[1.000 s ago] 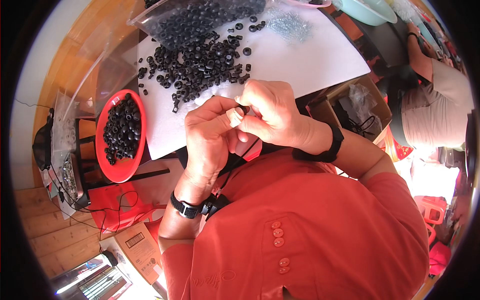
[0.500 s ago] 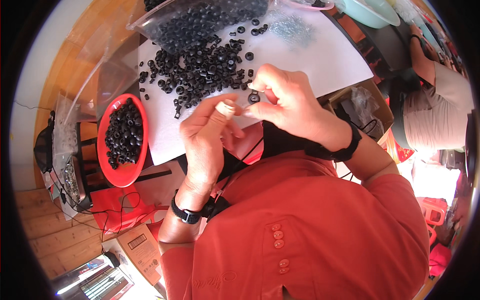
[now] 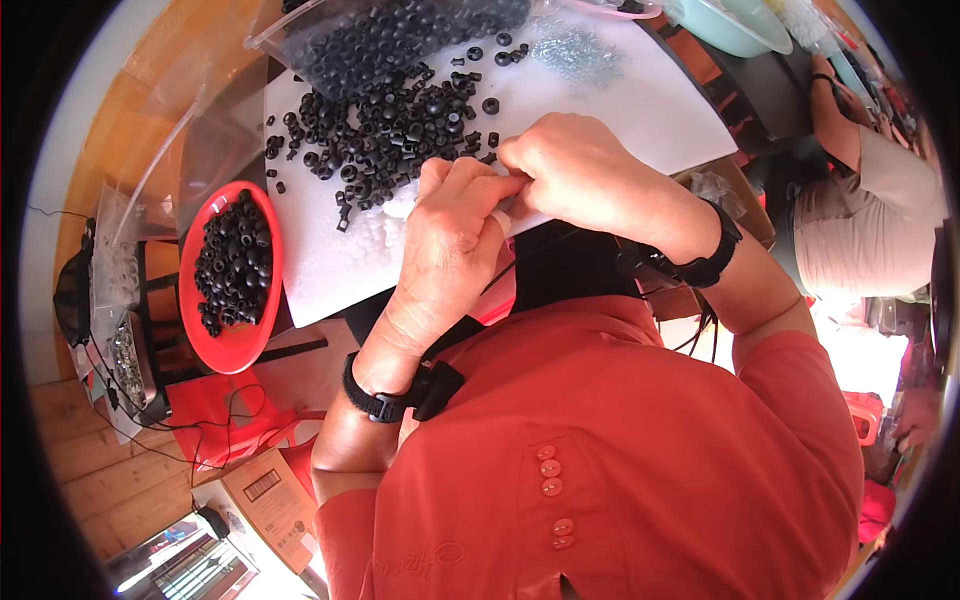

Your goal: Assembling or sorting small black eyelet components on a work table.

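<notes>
My left hand and my right hand meet at the near edge of the white tabletop, fingertips pressed together. Both have their fingers closed; whatever lies between them is hidden by the knuckles. A pale wrap shows on my left thumb. Just beyond the hands spreads a loose heap of small black plastic parts, some ring-shaped, some like knobs. A clear plastic bin filled with similar black parts stands behind the heap. To the right of it lies a patch of small, shiny, clear or silvery pieces.
A red oval basin holding black round parts sits left of the tabletop. A pale green basin stands at the far right, near a cardboard box. Another person sits at the right. Black cables trail at the left.
My right hand has turned knuckles-up and my left hand has rolled over and moved right, against it. The black round part seen at my right fingertips is now hidden.
</notes>
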{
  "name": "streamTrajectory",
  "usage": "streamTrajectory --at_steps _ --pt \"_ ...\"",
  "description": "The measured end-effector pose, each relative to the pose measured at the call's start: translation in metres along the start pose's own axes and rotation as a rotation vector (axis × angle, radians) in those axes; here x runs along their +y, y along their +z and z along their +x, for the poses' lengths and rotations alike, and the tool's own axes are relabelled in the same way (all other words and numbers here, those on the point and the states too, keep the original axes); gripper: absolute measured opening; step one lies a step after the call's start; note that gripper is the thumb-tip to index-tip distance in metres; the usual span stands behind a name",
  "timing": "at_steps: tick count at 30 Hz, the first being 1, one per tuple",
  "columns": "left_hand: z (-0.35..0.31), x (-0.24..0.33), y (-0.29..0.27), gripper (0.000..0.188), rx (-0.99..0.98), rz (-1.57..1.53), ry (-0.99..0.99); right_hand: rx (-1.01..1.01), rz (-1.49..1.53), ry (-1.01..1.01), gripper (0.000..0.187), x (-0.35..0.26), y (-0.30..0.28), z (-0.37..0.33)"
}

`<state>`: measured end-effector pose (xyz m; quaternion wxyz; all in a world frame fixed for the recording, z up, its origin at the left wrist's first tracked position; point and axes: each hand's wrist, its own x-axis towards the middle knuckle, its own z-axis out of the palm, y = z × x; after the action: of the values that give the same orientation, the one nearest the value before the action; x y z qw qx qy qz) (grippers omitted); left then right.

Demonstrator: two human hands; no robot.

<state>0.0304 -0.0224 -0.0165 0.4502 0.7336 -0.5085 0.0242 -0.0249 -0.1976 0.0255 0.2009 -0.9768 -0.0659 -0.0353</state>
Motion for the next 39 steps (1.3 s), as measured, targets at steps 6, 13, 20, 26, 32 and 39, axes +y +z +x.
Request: streamTrajectory --at_steps 6,13,20,26,32,39 --pt "0.003 -0.001 -0.001 0.030 -0.005 0.043 -0.001 0.008 0.096 0.089 0.014 0.005 -0.002 0.003" --pt "0.007 0.004 0.006 0.024 0.016 0.114 0.035 -0.013 0.261 0.041 0.011 0.015 -0.006 -0.001" --pt "0.014 0.001 0.022 0.010 0.115 0.249 -0.001 0.128 0.124 0.090 0.010 0.013 -0.004 -0.010" --pt "0.018 -0.001 0.025 0.011 0.114 0.238 -0.003 0.115 0.046 0.050 0.012 0.021 -0.001 -0.009" --pt "0.020 -0.010 0.025 0.012 0.094 0.261 0.061 -0.028 0.048 0.057 0.015 0.025 -0.001 0.009" --pt "0.024 -0.012 0.024 0.013 0.091 0.367 0.163 0.038 -0.022 0.072 0.015 0.021 -0.001 0.008"
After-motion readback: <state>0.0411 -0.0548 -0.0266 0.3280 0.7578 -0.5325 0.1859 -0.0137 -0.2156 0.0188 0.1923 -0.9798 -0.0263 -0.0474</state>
